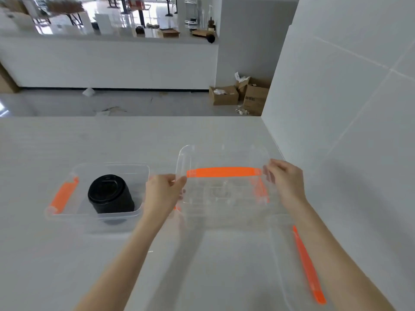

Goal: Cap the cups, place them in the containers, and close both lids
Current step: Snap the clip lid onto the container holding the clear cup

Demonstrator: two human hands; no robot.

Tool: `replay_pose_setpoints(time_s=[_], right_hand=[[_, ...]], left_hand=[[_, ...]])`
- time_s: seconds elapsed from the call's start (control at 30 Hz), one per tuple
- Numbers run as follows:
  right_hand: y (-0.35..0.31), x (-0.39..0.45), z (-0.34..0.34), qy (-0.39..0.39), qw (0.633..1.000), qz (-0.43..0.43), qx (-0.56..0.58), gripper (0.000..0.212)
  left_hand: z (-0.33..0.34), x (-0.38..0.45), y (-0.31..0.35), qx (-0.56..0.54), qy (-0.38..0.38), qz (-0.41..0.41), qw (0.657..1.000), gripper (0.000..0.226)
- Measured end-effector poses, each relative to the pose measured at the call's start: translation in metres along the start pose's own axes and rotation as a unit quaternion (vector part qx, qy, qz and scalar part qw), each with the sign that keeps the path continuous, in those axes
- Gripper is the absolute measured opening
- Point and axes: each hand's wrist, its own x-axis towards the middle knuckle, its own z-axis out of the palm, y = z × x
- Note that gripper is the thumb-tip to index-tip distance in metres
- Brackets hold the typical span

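A black cup with a black cap [110, 195] stands inside the clear left container [139, 209], which has an orange clip [64, 195] on its left side and no lid on it. My left hand [165, 194] and my right hand [284, 178] grip the two ends of a clear lid [224, 158] with an orange clip [224, 172], held up and tilted above the clear right container [283, 254]. An orange clip [308, 265] runs along that container's right side. Whether a cup is in the right container I cannot tell.
The containers sit on a white counter [67, 265] with a white tiled wall [348, 108] close on the right. Beyond the counter's far edge lie a floor, a low white wall and cardboard boxes [242, 95].
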Motion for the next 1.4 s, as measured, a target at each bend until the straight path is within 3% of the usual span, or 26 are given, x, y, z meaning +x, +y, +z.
replay_pose_setpoints(time_s=[0.13,0.23,0.4,0.53,0.67,0.87,0.93,1.03,1.13,1.27,1.4], right_hand=[[0.012,0.002,0.02,0.021,0.994,-0.019,-0.104,0.014],[0.026,0.003,0.026,0.016,0.991,-0.025,-0.128,0.025],[0.045,0.007,0.031,-0.002,0.985,-0.04,-0.166,0.042],[0.046,0.008,0.032,-0.005,0.978,-0.053,-0.203,0.034],[0.048,0.009,0.03,-0.01,0.984,-0.016,-0.178,0.03],[0.05,0.01,0.016,-0.003,0.981,0.081,-0.178,0.052],[0.052,0.014,0.011,-0.02,0.977,0.105,-0.184,0.053],[0.053,0.015,0.006,-0.039,0.968,0.162,-0.19,0.061],[0.054,0.015,0.005,-0.024,0.97,0.142,-0.196,0.058],[0.051,0.014,0.007,0.012,0.968,0.007,-0.251,0.06],[0.05,0.014,0.011,0.016,0.951,-0.04,-0.306,0.057]], left_hand=[[0.008,0.01,-0.011,0.144,0.027,0.016,0.989,0.05],[0.012,0.01,-0.012,0.223,0.026,0.001,0.975,0.046],[0.02,0.013,-0.015,0.243,0.017,-0.008,0.97,0.044],[0.021,0.017,-0.019,0.248,0.01,-0.013,0.968,0.046],[0.025,0.02,-0.027,0.196,-0.002,-0.011,0.981,0.038],[0.031,0.016,-0.025,0.129,-0.049,-0.026,0.99,0.021],[0.036,0.015,-0.023,0.103,-0.062,-0.04,0.992,0.028],[0.038,0.02,-0.027,-0.029,-0.09,-0.154,0.984,0.052],[0.033,0.026,-0.037,-0.211,-0.118,-0.258,0.935,0.058],[0.033,0.023,-0.034,-0.088,-0.028,-0.153,0.984,0.029],[0.035,0.018,-0.026,0.022,0.002,-0.068,0.997,0.034]])
